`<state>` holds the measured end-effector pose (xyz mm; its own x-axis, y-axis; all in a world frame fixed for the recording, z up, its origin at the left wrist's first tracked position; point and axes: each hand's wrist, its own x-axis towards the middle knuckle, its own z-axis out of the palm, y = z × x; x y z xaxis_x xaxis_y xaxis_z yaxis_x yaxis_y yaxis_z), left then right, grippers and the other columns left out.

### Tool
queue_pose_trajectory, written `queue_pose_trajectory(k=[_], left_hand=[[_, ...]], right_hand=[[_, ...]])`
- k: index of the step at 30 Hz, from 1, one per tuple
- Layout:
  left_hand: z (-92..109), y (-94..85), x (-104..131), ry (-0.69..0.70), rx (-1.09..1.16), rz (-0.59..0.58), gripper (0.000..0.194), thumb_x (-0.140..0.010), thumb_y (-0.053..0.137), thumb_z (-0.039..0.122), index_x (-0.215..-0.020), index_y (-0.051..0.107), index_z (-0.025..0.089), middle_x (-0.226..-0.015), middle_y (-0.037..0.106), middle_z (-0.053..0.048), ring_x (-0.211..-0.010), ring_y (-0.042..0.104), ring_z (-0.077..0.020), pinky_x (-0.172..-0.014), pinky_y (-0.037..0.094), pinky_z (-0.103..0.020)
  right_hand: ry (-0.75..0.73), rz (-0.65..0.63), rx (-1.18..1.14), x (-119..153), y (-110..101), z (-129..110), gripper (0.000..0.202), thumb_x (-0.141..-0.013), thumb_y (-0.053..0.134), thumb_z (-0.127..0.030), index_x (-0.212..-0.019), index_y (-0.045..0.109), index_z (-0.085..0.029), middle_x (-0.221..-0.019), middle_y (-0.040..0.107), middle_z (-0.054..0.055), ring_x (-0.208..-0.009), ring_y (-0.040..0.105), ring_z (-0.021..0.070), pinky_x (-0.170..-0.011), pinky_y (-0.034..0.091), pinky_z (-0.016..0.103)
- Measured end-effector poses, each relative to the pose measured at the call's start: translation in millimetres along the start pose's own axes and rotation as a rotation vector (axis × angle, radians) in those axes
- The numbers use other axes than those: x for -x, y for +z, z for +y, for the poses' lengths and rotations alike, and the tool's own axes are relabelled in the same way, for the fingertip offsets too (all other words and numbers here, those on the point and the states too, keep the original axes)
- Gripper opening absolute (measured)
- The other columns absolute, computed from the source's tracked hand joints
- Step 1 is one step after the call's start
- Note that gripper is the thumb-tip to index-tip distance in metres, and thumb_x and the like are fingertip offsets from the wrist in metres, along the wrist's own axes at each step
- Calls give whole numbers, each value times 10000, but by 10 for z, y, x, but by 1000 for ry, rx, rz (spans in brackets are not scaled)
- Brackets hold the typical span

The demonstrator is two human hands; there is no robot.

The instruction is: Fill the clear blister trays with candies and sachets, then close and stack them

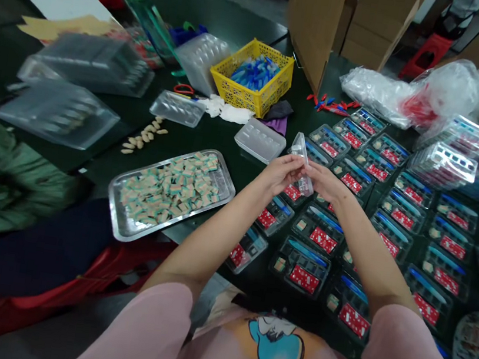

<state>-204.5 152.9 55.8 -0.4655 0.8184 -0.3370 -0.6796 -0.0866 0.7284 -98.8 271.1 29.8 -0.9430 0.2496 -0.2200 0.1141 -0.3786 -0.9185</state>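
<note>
A clear plastic tray (pixel 306 185) is tilted up on edge between my two hands, over rows of filled trays. My left hand (pixel 284 172) grips its left side with bent fingers. On the other side, my right hand (pixel 325 181) pinches the same tray, fingers close to the left ones. What lies inside the held tray is hard to make out. Below and around stand filled clear trays (pixel 306 278), each with a blue pen-like piece, a red dotted piece and often a small tan-green block. An unfilled-looking clear tray (pixel 260 141) lies just left of my hands.
A metal tray (pixel 113 209) of small tan-green blocks stands left. Behind are a yellow basket (pixel 256 103) of blue pieces, stacked clear trays (pixel 90 63) and peanut-shaped tan pieces (pixel 140 140). Red and blue pieces (pixel 332 106), plastic bags (pixel 376 92) and stacked packs (pixel 444 164) sit at right.
</note>
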Motion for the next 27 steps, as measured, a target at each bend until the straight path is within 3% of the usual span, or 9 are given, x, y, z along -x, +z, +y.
queue_pose_trajectory(k=[5, 13, 19, 21, 24, 27], left_hand=[[14, 23, -45, -9, -2, -3, 138, -777, 761, 72, -716, 644, 112, -613, 645, 2, -535, 595, -50, -597, 511, -143], [34, 85, -66, 4, -15, 6, 172, -753, 780, 89, -688, 624, 118, -577, 616, 3, -522, 573, -57, -572, 478, -146], [-10, 132, -96, 140, -4, 117, 181, -708, 754, 110, -627, 593, 134, -533, 556, 30, -487, 509, -51, -526, 419, -146], [1, 94, -134, 202, 8, 163, 185, -700, 728, 115, -598, 575, 139, -513, 529, 37, -464, 472, -51, -491, 389, -154], [49, -12, -195, 267, 66, 211, 184, -697, 689, 116, -578, 552, 145, -509, 520, 37, -462, 460, -54, -472, 372, -156], [83, -116, -248, 296, 155, 242, 184, -699, 674, 128, -582, 533, 151, -504, 502, 48, -459, 460, -51, -477, 379, -154]], right_hand=[[-4, -13, -41, -42, -53, 45, 570, -678, 830, -548, -1134, 689, -239, -906, 697, -1, -774, 615, 142, -629, 480, 233], [-11, -6, -95, -91, -65, 40, 485, -637, 849, -566, -934, 694, -215, -800, 665, -10, -699, 588, 126, -602, 474, 229], [-19, 15, -81, -74, -60, 36, 538, -651, 809, -590, -1041, 671, -246, -940, 702, 15, -808, 636, 173, -652, 531, 272], [-17, 58, -59, -66, -177, -23, 558, -692, 752, -615, -1118, 642, -272, -1037, 704, 31, -893, 651, 202, -711, 560, 320], [-88, 224, 65, -113, -535, -198, 605, -747, 655, -666, -1221, 587, -296, -1160, 676, 46, -985, 646, 219, -819, 562, 387], [-204, 459, 430, -276, -969, -396, 761, -724, 681, -667, -1342, 536, -247, -1271, 626, 92, -1117, 609, 266, -938, 514, 441]])
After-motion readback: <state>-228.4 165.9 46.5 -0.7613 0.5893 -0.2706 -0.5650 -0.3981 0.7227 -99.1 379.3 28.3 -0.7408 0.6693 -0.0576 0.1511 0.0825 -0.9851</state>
